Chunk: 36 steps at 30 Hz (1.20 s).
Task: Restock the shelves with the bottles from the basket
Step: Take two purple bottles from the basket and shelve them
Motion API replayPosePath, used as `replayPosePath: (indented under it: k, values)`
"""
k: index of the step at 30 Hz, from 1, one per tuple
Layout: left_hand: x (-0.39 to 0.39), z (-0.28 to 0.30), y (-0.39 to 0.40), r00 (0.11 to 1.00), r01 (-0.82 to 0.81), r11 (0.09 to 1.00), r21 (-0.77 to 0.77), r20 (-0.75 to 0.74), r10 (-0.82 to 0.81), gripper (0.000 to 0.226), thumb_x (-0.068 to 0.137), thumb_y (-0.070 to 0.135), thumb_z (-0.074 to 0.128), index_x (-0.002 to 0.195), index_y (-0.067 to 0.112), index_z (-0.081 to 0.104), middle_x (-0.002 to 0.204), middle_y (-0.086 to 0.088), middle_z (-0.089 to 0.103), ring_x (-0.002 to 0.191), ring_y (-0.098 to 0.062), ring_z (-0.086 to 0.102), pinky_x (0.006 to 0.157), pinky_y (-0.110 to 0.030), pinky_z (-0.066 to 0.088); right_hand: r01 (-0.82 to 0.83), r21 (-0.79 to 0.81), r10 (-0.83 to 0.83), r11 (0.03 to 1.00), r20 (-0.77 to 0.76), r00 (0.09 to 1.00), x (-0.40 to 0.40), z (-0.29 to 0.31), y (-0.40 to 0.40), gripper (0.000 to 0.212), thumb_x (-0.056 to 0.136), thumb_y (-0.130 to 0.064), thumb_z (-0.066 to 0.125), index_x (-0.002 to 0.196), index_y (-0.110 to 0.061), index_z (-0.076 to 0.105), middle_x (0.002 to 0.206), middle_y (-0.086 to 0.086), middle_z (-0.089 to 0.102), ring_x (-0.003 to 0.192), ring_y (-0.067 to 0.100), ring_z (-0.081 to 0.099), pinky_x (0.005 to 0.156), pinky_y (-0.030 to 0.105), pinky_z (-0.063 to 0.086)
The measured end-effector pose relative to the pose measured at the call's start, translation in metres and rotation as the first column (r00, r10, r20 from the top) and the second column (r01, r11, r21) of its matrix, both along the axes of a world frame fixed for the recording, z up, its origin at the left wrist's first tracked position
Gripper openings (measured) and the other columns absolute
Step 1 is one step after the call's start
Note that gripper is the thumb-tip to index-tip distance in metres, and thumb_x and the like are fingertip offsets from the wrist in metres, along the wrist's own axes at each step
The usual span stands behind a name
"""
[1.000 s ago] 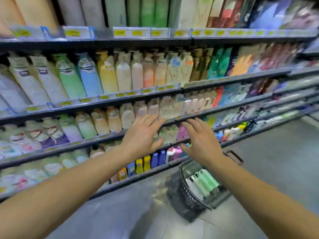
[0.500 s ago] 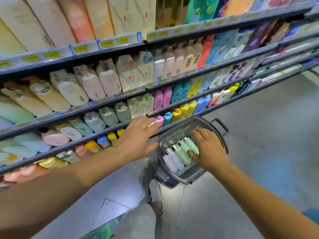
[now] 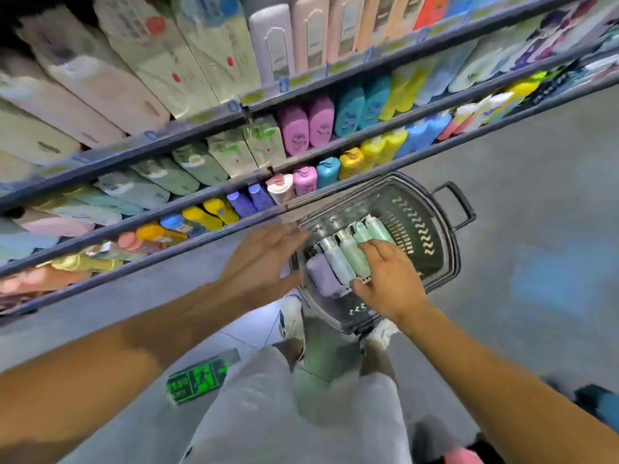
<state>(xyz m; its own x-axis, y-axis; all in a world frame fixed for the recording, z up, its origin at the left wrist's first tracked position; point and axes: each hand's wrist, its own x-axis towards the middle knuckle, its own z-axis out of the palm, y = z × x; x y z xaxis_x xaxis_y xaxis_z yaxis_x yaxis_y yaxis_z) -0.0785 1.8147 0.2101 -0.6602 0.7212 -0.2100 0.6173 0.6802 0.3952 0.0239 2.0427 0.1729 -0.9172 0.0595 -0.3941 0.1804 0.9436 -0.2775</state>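
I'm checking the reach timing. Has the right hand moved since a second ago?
Yes. The right hand has come down from the shelf edge into the basket, now on the green bottles.

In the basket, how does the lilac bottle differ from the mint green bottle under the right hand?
Colour: the lilac bottle is pale purple, the mint green bottle is pale green.
Place: the lilac bottle lies at the left end of the row, nearest the left hand; the mint green bottle lies further right.
Contact: the right hand grips the mint green bottle; nothing touches the lilac bottle.
Both lie flat, side by side, in the basket.
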Motion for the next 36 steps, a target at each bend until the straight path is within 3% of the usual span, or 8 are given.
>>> replayPosePath:
  k: [8,11,16,23,26,31,34,36]
  values:
    - [0.012,-0.117,0.064,0.978,-0.187,0.980,-0.065,0.084,0.192,0.065,0.073,0.023,0.083,0.132,0.007,0.061,0.133,-0.018,0.060,0.117,-0.039,0.059,0.103,-0.045,0.043,-0.099,-0.135,0.123,0.986,0.183,0.975,-0.012,-0.124,0.062,0.071,0.088,-0.043,0.064,0.147,-0.012,0.040,0.144,0.008,0.044,0.134,0.030,0.038,0.113,0.035,0.027]
    - [0.014,-0.169,0.075,0.947,-0.297,0.952,-0.080,0.105,0.304,0.065,0.074,0.020,0.081,0.134,0.010,0.059,0.135,-0.017,0.059,0.118,-0.039,0.058,0.104,-0.045,0.043,-0.037,-0.179,0.080,0.983,0.240,0.968,-0.015,-0.180,0.069,0.070,0.084,-0.038,0.068,0.144,-0.012,0.043,0.142,0.008,0.047,0.132,0.030,0.041,0.111,0.036,0.033]
    - [0.020,-0.249,0.073,0.920,-0.360,0.923,-0.135,0.111,0.375,0.068,0.073,0.021,0.082,0.135,0.010,0.057,0.135,-0.016,0.059,0.117,-0.039,0.058,0.102,-0.046,0.044,-0.029,-0.218,0.105,0.976,0.346,0.932,-0.023,-0.275,0.051,0.071,0.086,-0.044,0.066,0.146,-0.016,0.037,0.146,0.008,0.042,0.135,0.029,0.037,0.112,0.038,0.030]
    - [0.026,-0.324,0.032,0.835,-0.528,0.839,-0.129,0.102,0.541,0.061,0.080,0.026,0.073,0.137,0.014,0.055,0.143,-0.012,0.051,0.126,-0.035,0.048,0.105,-0.040,0.040,0.038,-0.295,0.088,0.955,0.403,0.911,-0.029,-0.390,-0.004,0.073,0.088,-0.039,0.066,0.148,-0.013,0.032,0.146,0.010,0.040,0.129,0.034,0.042,0.102,0.042,0.043]
    - [0.029,-0.345,0.014,0.793,-0.577,0.803,-0.148,0.132,0.595,0.063,0.084,0.034,0.063,0.143,0.019,0.048,0.151,-0.008,0.044,0.133,-0.032,0.042,0.107,-0.034,0.034,0.092,-0.296,0.040,0.951,0.411,0.911,-0.035,-0.429,-0.025,0.085,0.086,-0.037,0.070,0.153,-0.012,0.023,0.152,0.011,0.033,0.131,0.036,0.041,0.102,0.044,0.041]
    - [0.030,-0.371,-0.004,0.776,-0.590,0.796,-0.136,0.179,0.605,0.066,0.089,0.028,0.065,0.150,0.022,0.039,0.152,-0.006,0.043,0.136,-0.026,0.038,0.107,-0.021,0.024,0.238,-0.276,-0.102,0.931,0.429,0.897,-0.046,-0.483,-0.048,0.096,0.086,-0.038,0.069,0.157,-0.023,0.006,0.161,0.007,0.015,0.138,0.039,0.033,0.109,0.050,0.038]
    - [0.033,-0.381,-0.011,0.781,-0.589,0.806,-0.066,0.210,0.588,0.065,0.090,0.030,0.061,0.150,0.021,0.039,0.148,-0.006,0.047,0.134,-0.019,0.035,0.108,-0.003,0.012,0.311,-0.266,-0.149,0.912,0.493,0.857,-0.045,-0.511,-0.062,0.105,0.085,-0.043,0.070,0.155,-0.032,-0.008,0.164,0.001,0.005,0.144,0.038,0.025,0.111,0.056,0.035]
    - [0.034,-0.386,-0.015,0.788,-0.571,0.819,-0.060,0.242,0.566,0.067,0.091,0.037,0.055,0.152,0.024,0.033,0.149,-0.002,0.046,0.136,-0.017,0.034,0.108,-0.002,0.010,0.391,-0.259,-0.229,0.883,0.491,0.841,-0.042,-0.525,-0.066,0.110,0.081,-0.044,0.075,0.153,-0.037,-0.008,0.162,0.003,0.013,0.140,0.039,0.033,0.106,0.057,0.040]
